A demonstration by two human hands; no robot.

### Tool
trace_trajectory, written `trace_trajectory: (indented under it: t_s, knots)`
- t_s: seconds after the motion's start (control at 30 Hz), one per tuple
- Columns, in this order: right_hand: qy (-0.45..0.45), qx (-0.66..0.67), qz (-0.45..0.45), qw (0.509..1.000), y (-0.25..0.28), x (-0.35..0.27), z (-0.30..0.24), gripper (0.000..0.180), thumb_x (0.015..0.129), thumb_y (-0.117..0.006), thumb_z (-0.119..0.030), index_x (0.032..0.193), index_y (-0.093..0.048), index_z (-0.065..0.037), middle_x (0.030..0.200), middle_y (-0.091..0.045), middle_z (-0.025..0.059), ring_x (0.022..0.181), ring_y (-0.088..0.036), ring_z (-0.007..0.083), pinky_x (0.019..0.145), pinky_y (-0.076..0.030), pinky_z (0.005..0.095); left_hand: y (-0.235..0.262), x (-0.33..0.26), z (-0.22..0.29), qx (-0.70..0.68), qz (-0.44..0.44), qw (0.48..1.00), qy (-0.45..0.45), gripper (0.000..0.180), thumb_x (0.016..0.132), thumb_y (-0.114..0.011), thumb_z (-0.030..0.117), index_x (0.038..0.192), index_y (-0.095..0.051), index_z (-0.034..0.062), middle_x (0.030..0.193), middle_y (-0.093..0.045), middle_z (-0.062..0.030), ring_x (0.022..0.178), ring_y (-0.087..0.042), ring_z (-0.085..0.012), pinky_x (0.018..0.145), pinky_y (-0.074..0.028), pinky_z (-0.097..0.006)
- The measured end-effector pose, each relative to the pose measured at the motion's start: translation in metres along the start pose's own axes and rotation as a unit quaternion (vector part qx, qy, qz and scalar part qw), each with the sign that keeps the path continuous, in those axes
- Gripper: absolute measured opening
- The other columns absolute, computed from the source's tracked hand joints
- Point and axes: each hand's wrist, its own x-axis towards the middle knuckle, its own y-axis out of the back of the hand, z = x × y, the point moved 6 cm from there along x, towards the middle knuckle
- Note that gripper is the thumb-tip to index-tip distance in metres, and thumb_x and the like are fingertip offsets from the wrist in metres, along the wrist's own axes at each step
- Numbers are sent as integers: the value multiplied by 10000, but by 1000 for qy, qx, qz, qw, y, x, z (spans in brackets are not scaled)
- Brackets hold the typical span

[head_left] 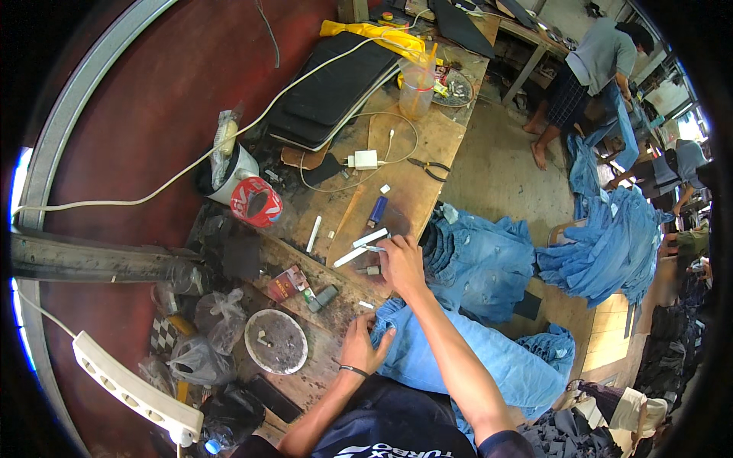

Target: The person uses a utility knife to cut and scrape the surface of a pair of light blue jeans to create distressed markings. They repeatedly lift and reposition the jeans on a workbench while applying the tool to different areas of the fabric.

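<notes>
Light blue jeans (458, 347) lie across my lap and the table's near edge. My left hand (365, 345) grips their edge, with the thumb on top of the cloth. Farther out, my right hand (402, 265) is over the tabletop with its fingers pinched together. A small, thin, pale piece shows at its fingertips, too small to name. Beside those fingers lie white chalk-like sticks (350, 256), and just beyond them a blue lighter (377, 210). A grey block (323, 298) and a small printed packet (288, 283) rest left of my hands.
On the table (427, 145) are a round dish (276, 341), pliers (430, 169), a white charger (365, 159), a plastic cup (417, 88) and a red tape roll (256, 201). A power strip (137, 389) hangs at left. Jeans piles (481, 263) stand right; a person (595, 69) bends beyond.
</notes>
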Motion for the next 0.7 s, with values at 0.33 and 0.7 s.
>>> trace_trajectory:
  t_s: [0.33,0.7]
  knots:
    - [75,-98,-75,990,-12,-29,-8,313,815,-752,-228,1103,-715,-110,1108,-612,93,1150,-577,316,895,-479,461,-22,26,-8,52,-210,976,32,728,868,-749,647,1024,-717,-63,904,-740,-270,856,-740,-416,789,-573,-485]
    - [-323,-26,339,883,197,-315,193,195,1060,-563,-135,1150,-620,28,1048,-652,247,984,-609,443,881,-491,514,-136,41,116,-58,-301,935,-180,361,915,-675,83,1258,-604,-4,1136,-703,-208,1078,-674,-352,966,-504,-413]
